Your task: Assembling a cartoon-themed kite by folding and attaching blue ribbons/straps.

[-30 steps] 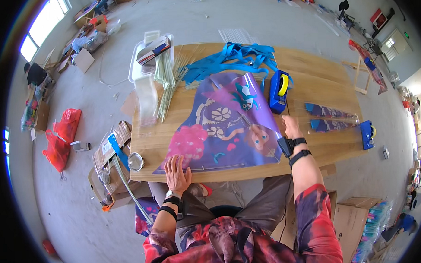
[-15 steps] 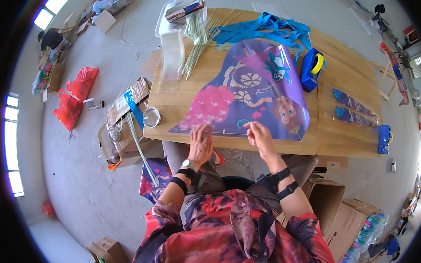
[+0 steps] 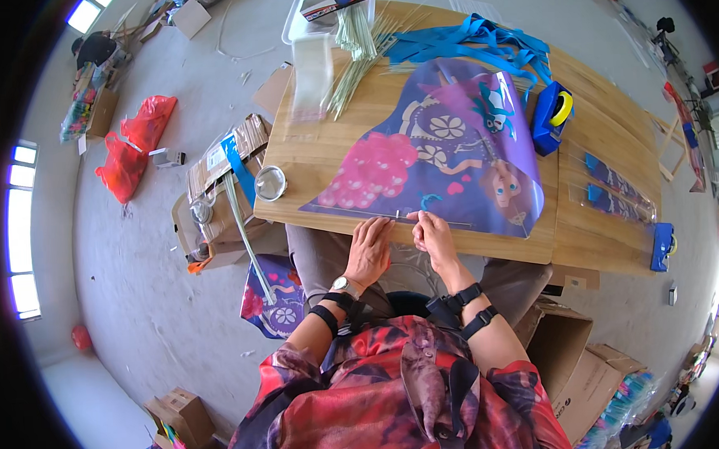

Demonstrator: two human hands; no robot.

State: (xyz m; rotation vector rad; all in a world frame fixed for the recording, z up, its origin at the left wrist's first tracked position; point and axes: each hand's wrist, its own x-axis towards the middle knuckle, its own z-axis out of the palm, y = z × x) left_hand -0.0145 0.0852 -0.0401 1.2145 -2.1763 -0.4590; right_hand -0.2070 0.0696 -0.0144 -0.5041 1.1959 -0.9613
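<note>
A purple printed plastic sheet (image 3: 444, 162) with cartoon figures and pink dots lies on the wooden table, one far corner curling up. Along its near edge runs a thin pale stick (image 3: 347, 211) with a small white piece (image 3: 398, 214) near the middle. My left hand (image 3: 368, 252) rests with its fingers laid on that near edge, left of the white piece. Just to the right, my right hand (image 3: 433, 236) is closed in a pinch over the edge, thumb and index together. Whatever the pinch holds is too small to make out.
A blue tape dispenser (image 3: 551, 119) stands right of the sheet, with blue ribbons (image 3: 472, 46) and thin sticks (image 3: 356, 70) behind. Clear plastic sleeves (image 3: 311, 76) and a small round metal tin (image 3: 270, 182) are at left. Another dispenser (image 3: 662, 246) sits at the right edge.
My hands have come closer together at the sheet's near edge, the left sliding right and the right lowering onto it. The whole view has shifted slightly.
</note>
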